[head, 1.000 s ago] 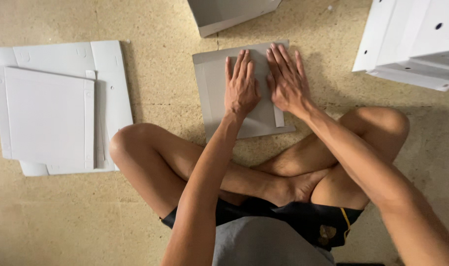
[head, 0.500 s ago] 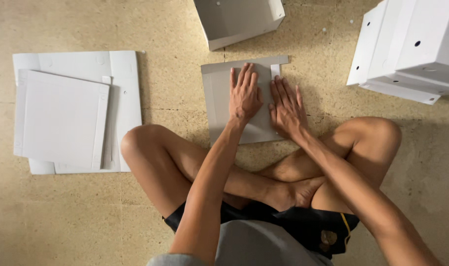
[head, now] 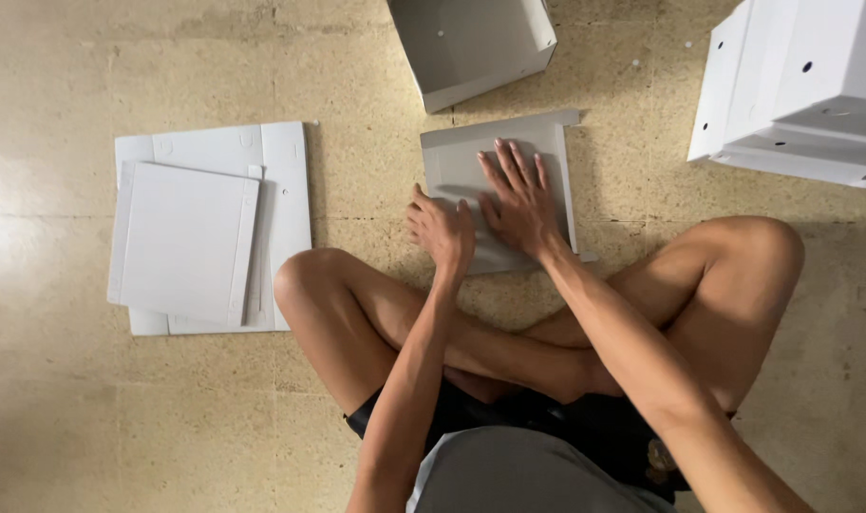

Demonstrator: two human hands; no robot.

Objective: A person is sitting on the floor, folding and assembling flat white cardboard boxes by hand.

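Flat grey sheet on floor: likely light, stiff, creasable; right hand flat, pressing; left hand curled at left edge, best hold.

Right hand flat on grey flat cardboard sheet, left hand curled gripping its left edge; white sheet stack well apart on the floor.

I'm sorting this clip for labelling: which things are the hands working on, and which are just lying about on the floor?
In hand:
- flat white cardboard sheet, pressed by the right hand, its edge gripped by the left hand

Lying about:
- stack of flat white sheets
- open folded box
- pile of assembled white boxes
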